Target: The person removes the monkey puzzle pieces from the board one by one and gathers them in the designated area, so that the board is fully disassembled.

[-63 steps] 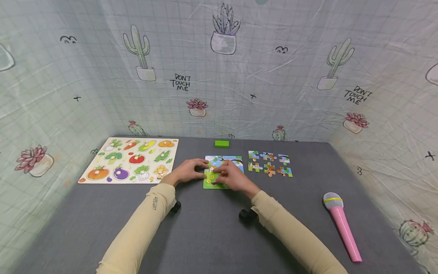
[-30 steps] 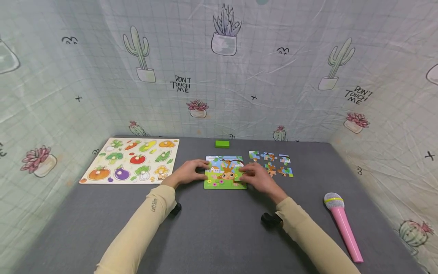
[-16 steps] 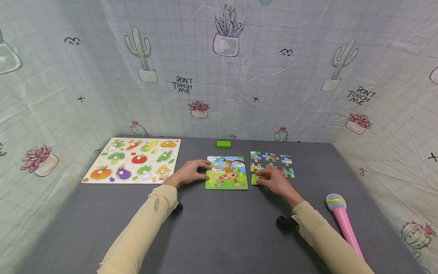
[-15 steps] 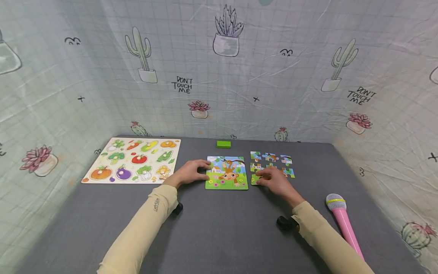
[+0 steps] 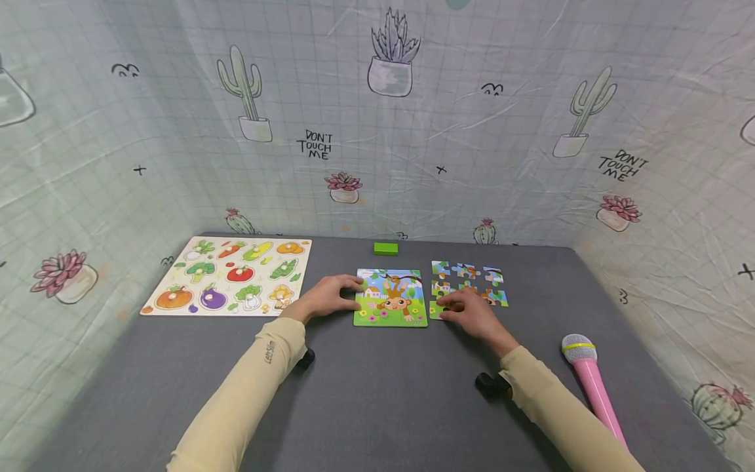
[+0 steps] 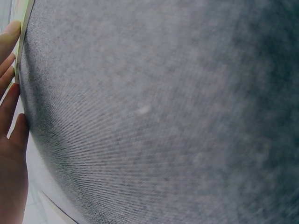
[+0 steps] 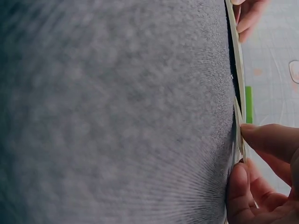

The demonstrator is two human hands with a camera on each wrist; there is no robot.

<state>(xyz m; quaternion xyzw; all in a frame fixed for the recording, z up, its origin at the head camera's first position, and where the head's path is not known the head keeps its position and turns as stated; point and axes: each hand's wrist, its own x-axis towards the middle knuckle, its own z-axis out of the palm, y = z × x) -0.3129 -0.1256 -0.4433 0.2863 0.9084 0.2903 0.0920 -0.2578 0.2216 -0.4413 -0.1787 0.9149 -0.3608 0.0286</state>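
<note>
A square puzzle board (image 5: 389, 316) with a monkey picture lies flat at mid-table. My left hand (image 5: 328, 296) rests its thumb and fingertips against the board's left edge; in the left wrist view its fingers (image 6: 8, 109) stretch out along that edge. To the right of the board, my right hand (image 5: 474, 314) pinches a green puzzle piece (image 5: 435, 310) between thumb and fingers. In the right wrist view this piece (image 7: 238, 128) is slightly tilted, close over the table. Just behind the right hand lie several loose puzzle pieces (image 5: 466, 270) in two rows, partly hidden by the fingers.
A vegetable peg board (image 5: 221, 313) lies at the back left. Behind the puzzle board sits a small green block (image 5: 386, 249). A pink toy microphone (image 5: 597, 387) lies at the right, partly covered by the right sleeve. Printed cloth (image 5: 436, 131) hangs round the table.
My right hand has moved right, from over the puzzle board to beside the loose pieces, with the green puzzle piece; lately the piece has shifted slightly left. My left hand has stayed put.
</note>
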